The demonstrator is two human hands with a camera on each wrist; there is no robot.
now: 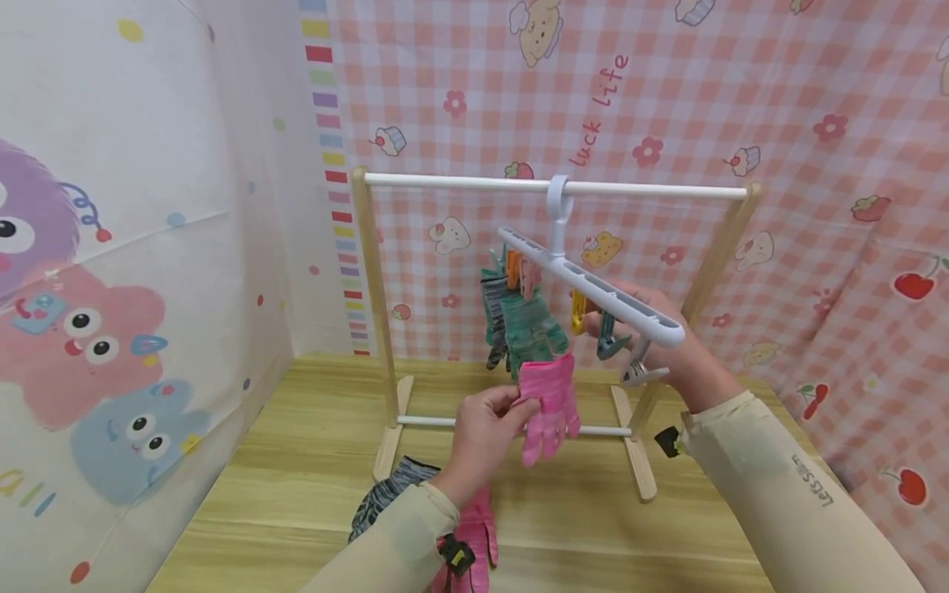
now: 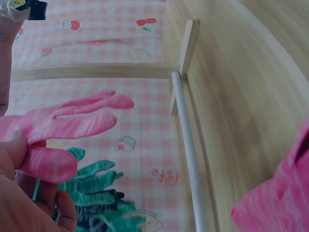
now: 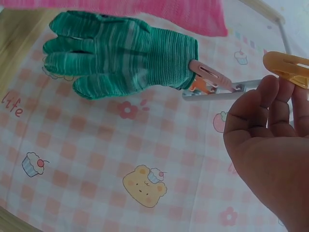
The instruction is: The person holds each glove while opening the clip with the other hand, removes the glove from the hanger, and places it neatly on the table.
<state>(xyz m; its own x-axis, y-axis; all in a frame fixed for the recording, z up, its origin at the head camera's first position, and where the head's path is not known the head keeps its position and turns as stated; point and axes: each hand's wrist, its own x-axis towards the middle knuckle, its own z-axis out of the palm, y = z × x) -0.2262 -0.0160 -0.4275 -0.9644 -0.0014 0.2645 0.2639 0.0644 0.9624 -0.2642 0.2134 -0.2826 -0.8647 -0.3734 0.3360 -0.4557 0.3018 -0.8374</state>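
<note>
My left hand [image 1: 485,428] pinches a pink knit glove [image 1: 547,399] between thumb and fingers, its glove fingers hanging down. Behind the white clip hanger [image 1: 615,292], my right hand [image 1: 667,346] curls its fingers at a yellow clothespin [image 3: 289,70]; the hanger partly hides this hand in the head view. A green striped glove [image 3: 111,55] hangs from a pink clothespin [image 3: 210,75]. Beside it hangs a dark grey glove [image 1: 494,309]. Teal [image 1: 610,336] and grey clothespins [image 1: 641,371] hang near the right hand.
The hanger hooks over the white top rod [image 1: 460,181] of a wooden-legged rack [image 1: 376,305]. On the wooden table [image 1: 296,461] lie another grey glove [image 1: 389,490] and pink glove [image 1: 478,535], partly covered by my left forearm. A checked cloth [image 1: 460,49] hangs behind.
</note>
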